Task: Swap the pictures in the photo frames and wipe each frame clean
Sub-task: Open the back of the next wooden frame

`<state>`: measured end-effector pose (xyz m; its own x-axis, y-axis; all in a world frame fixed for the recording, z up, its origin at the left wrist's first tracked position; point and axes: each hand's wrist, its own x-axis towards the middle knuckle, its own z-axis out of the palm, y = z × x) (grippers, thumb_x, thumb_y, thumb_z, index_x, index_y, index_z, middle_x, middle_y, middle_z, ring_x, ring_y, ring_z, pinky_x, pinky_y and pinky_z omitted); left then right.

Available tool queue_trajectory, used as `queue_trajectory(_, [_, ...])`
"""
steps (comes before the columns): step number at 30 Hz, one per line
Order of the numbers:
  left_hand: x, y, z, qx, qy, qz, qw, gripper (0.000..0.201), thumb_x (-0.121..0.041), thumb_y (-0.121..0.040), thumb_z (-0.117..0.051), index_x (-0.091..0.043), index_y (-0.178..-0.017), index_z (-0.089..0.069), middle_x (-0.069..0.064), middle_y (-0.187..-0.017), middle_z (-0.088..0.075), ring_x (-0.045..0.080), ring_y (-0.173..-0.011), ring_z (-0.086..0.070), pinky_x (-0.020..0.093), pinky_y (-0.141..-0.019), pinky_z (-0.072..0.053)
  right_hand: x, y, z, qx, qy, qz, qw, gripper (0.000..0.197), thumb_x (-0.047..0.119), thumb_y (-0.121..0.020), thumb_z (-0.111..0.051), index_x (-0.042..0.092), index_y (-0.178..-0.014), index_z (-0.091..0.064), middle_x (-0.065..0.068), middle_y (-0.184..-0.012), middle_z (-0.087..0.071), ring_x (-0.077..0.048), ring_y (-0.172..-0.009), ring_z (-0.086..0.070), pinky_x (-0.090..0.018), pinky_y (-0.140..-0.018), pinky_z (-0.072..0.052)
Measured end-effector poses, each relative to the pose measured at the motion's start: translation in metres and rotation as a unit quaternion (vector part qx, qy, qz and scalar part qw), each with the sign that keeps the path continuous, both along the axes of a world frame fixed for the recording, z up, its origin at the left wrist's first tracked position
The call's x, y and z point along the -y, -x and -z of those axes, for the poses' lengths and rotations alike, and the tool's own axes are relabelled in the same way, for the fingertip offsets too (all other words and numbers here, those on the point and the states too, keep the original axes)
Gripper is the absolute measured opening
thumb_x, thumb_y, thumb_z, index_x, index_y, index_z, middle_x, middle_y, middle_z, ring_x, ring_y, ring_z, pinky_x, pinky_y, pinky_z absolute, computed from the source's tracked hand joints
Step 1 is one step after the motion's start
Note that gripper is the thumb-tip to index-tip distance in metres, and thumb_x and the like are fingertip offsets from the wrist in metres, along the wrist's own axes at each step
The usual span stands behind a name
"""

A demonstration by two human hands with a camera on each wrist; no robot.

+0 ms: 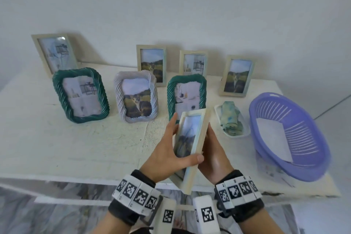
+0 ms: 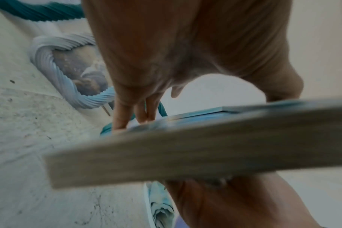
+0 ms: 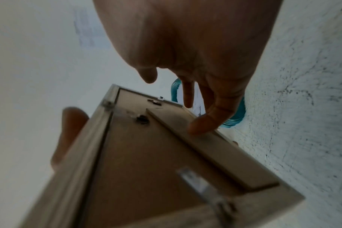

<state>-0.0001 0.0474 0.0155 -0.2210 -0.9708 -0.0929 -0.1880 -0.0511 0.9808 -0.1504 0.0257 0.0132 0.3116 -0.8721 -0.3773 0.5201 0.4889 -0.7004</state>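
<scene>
I hold a pale wooden photo frame (image 1: 195,135) tilted above the table's front edge, its picture facing left. My left hand (image 1: 185,138) grips it, thumb across the lower front and fingers (image 2: 123,117) along the far edge. Behind the frame my right hand (image 1: 212,150) lies with straight fingers; one fingertip (image 3: 197,128) touches the stand strip (image 3: 205,151) on the brown backing (image 3: 146,169). A metal tab (image 3: 201,186) lies over the backing's lower edge. A folded blue-green cloth (image 1: 230,119) rests in a white dish (image 1: 218,110) just right of the hands.
On the white table (image 1: 57,148) stand two green rope-pattern frames (image 1: 80,95) (image 1: 187,93), a grey one (image 1: 135,97), and several plain wooden frames (image 1: 151,62) at the back by the wall. A purple basket (image 1: 254,112) holding white paper (image 1: 271,138) sits at the right.
</scene>
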Motion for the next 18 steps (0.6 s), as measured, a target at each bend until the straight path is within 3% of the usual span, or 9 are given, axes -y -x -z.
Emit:
queue_trajectory(1, [-0.003,-0.002,0.002,-0.016,-0.001,-0.008,1.000,0.118,-0.060,-0.059,-0.082,-0.053,-0.148,-0.005,-0.018,-0.149,-0.033,-0.006,-0.139,-0.028,0.032,-0.110,-0.036,0.000,0.000,-0.001,-0.018,0.001,0.003,1.000,0.059,0.059,-0.094,-0.044,0.016,-0.133,-0.054,-0.020,-0.129,-0.059,-0.037,-0.116,-0.058,-0.056,-0.102,-0.043])
queue_trajectory(3, [-0.006,-0.009,0.002,-0.060,0.000,-0.041,0.997,0.111,-0.064,-0.057,-0.080,-0.049,-0.148,-0.017,-0.016,-0.146,-0.041,-0.002,-0.135,-0.038,0.033,-0.105,-0.041,0.000,0.003,-0.001,-0.087,0.009,0.029,0.996,0.055,0.059,-0.088,-0.050,0.013,-0.115,-0.063,-0.016,-0.101,-0.067,-0.027,-0.082,-0.063,-0.044,-0.077,-0.051])
queue_trajectory(5, [-0.007,-0.024,0.005,-0.100,0.003,-0.079,0.992,0.100,-0.062,-0.059,-0.080,-0.039,-0.145,-0.035,-0.007,-0.136,-0.056,0.008,-0.124,-0.054,0.033,-0.097,-0.048,-0.002,0.009,0.000,-0.175,0.042,0.046,0.983,0.046,0.053,-0.094,-0.045,0.014,-0.105,-0.067,-0.009,-0.087,-0.068,-0.018,-0.068,-0.057,-0.031,-0.063,-0.046])
queue_trajectory(8, [-0.008,-0.045,0.011,-0.154,-0.011,-0.136,0.979,0.055,-0.035,-0.076,-0.081,-0.018,-0.124,-0.060,0.013,-0.109,-0.067,0.021,-0.093,-0.067,0.034,-0.074,-0.056,-0.007,0.013,0.007,-0.278,0.092,0.042,0.955,0.036,0.040,-0.100,-0.042,0.018,-0.105,-0.070,-0.006,-0.093,-0.071,-0.016,-0.079,-0.063,-0.028,-0.068,-0.049])
queue_trajectory(11, [-0.008,-0.053,0.027,-0.108,-0.030,-0.166,0.980,0.025,-0.014,-0.083,-0.070,-0.017,-0.107,-0.067,0.005,-0.087,-0.072,0.017,-0.080,-0.068,0.026,-0.056,-0.055,-0.012,0.013,0.022,-0.403,0.165,0.002,0.900,0.022,0.027,-0.100,-0.047,0.025,-0.106,-0.068,0.006,-0.101,-0.069,-0.004,-0.090,-0.064,-0.027,-0.078,-0.053])
queue_trajectory(13, [-0.006,-0.059,0.047,-0.058,-0.044,-0.177,0.981,0.022,-0.017,-0.084,-0.070,-0.025,-0.104,-0.068,0.003,-0.086,-0.075,0.018,-0.084,-0.070,0.033,-0.059,-0.059,-0.013,0.012,0.033,-0.485,0.216,-0.029,0.847,0.020,0.020,-0.098,-0.051,0.028,-0.108,-0.066,0.015,-0.102,-0.064,0.004,-0.092,-0.059,-0.015,-0.081,-0.048])
queue_trajectory(15, [-0.004,-0.066,0.068,0.023,-0.040,-0.183,0.982,0.024,-0.028,-0.083,-0.072,-0.029,-0.107,-0.069,-0.001,-0.090,-0.075,0.017,-0.088,-0.070,0.041,-0.069,-0.060,-0.014,0.009,0.045,-0.540,0.240,-0.046,0.805,0.023,0.016,-0.097,-0.053,0.028,-0.112,-0.065,0.011,-0.104,-0.061,0.005,-0.091,-0.057,-0.006,-0.077,-0.043])
queue_trajectory(18, [-0.004,-0.069,0.087,0.143,-0.022,-0.179,0.973,0.024,-0.022,-0.087,-0.071,-0.021,-0.111,-0.071,-0.001,-0.097,-0.074,0.005,-0.087,-0.067,0.030,-0.077,-0.059,-0.016,0.004,0.060,-0.592,0.262,-0.068,0.759,0.024,0.014,-0.094,-0.056,0.022,-0.114,-0.067,0.000,-0.106,-0.059,-0.003,-0.089,-0.058,-0.011,-0.081,-0.047])
